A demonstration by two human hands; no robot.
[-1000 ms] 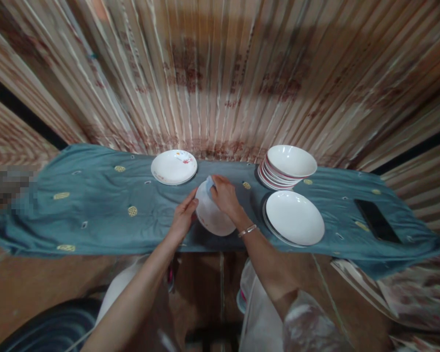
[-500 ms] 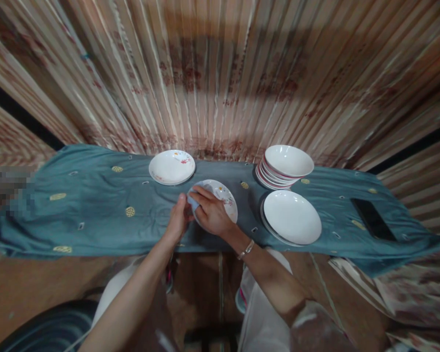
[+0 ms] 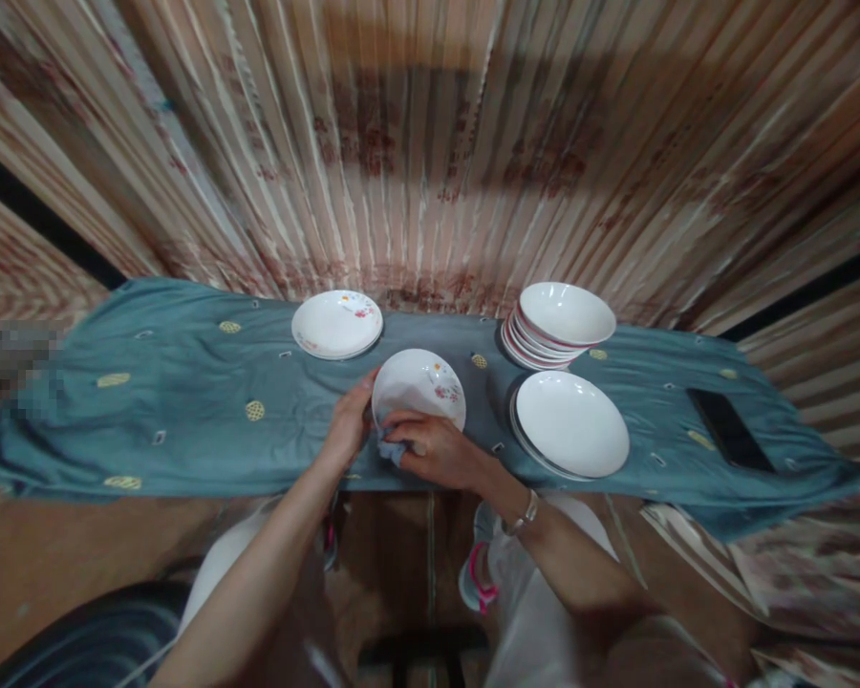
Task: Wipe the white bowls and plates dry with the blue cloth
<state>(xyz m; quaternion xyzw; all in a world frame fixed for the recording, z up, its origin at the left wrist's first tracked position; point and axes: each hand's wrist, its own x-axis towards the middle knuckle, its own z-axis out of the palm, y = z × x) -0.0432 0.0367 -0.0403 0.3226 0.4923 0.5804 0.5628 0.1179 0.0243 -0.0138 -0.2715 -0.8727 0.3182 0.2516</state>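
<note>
A white plate [image 3: 417,382] with small flowers printed near its rim is held tilted over the middle of the table. My left hand [image 3: 350,420] grips its left edge, thumb along the rim and the other fingers hidden beneath. Bunched in my right hand [image 3: 437,449] is a light blue cloth [image 3: 393,451], pressed on the plate's near rim. A bracelet circles my right wrist.
Behind and to the left lies a flowered plate [image 3: 336,325]. At the right stand a stack of bowls [image 3: 566,313] and a stack of white plates [image 3: 571,423]. A black phone [image 3: 729,430] rests farther right on the green tablecloth [image 3: 193,420]. A curtain [image 3: 416,191] hangs behind.
My right hand has slid with the cloth from the plate's left side down to its near edge, uncovering more of the plate. My left hand has barely moved.
</note>
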